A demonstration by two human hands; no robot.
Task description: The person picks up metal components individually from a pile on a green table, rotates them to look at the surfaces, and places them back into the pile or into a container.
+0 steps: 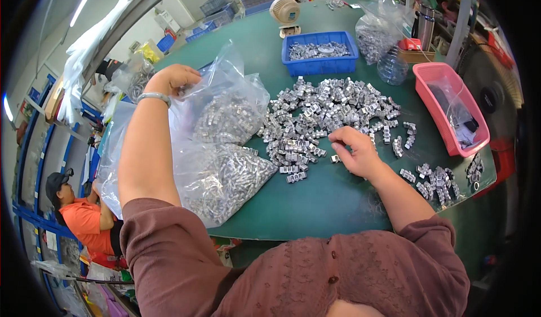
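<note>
My left hand [173,80] is raised at the upper edge of a clear plastic bag [231,117] partly filled with small silver metal parts. Its fingers curl downward, and their tips are partly hidden, so I cannot tell what they hold. Nearer me lies a second clear bag [225,182], also full of silver parts. My right hand [358,153] is low over the table at the near edge of a heap of silver metal clips [332,108]. Its fingers are curled together, hiding whatever is in them. One loose clip [336,159] lies beside its thumb.
The green table [315,204] carries a blue bin [320,63] of metal parts, a small fan [284,13], a pink basket [453,108] and a plastic bottle [393,69]. A smaller clip pile [437,183] sits at right. A person in orange [87,221] is at left.
</note>
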